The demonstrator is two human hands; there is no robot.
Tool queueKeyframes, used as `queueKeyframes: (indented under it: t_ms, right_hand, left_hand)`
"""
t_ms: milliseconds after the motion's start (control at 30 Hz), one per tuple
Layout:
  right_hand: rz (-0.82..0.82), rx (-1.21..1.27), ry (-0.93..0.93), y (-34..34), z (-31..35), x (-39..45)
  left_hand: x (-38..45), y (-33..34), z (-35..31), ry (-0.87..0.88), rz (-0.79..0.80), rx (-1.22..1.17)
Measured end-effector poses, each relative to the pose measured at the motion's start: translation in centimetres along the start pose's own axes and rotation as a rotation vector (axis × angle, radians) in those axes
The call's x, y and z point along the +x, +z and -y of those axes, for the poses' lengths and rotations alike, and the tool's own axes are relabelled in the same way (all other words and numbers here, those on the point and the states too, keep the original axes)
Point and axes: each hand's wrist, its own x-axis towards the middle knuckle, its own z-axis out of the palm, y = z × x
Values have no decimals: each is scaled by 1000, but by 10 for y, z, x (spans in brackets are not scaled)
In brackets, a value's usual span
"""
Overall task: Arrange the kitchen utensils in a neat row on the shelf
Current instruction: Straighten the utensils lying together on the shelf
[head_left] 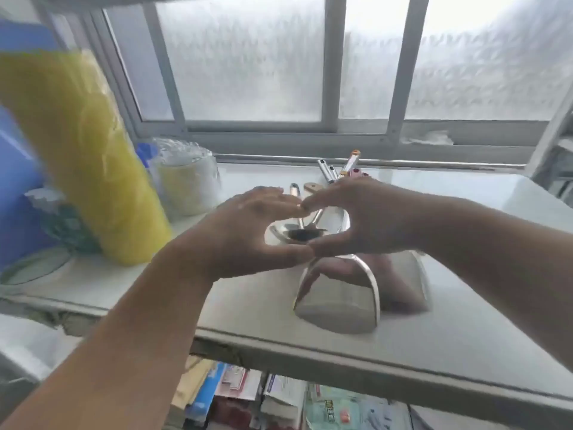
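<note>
A home kitchen or storage corner, by the look of it: a pale shelf (310, 346) runs under a frosted sliding window (248, 63). It holds metal utensils (328, 172), a plastic jar (186, 184) and a yellow bag (83, 156) (blurred), with boxed goods (279, 398) below.

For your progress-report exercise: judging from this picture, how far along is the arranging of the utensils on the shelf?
Done: nothing lies in a row yet. The utensils sit bunched in a metal holder on the shelf, handles fanning toward the window. In hand: the left hand and right hand curve around the bunch; the blur hides any firm grip. Left: laying them out in a row.
</note>
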Motion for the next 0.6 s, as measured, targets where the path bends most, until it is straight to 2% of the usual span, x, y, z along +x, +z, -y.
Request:
queueKeyframes:
  t_ms: [133, 433, 600]
  right_hand:
    - [136, -11, 78, 6, 17, -1]
    - [28, -59, 182, 15, 42, 1]
    - [-21, -108, 176, 13, 54, -4]
  left_hand:
    - [-24, 13, -5, 5, -5, 3]
    - [-29, 20, -5, -92, -195, 16]
    - [-26, 10, -10, -76, -232, -11]
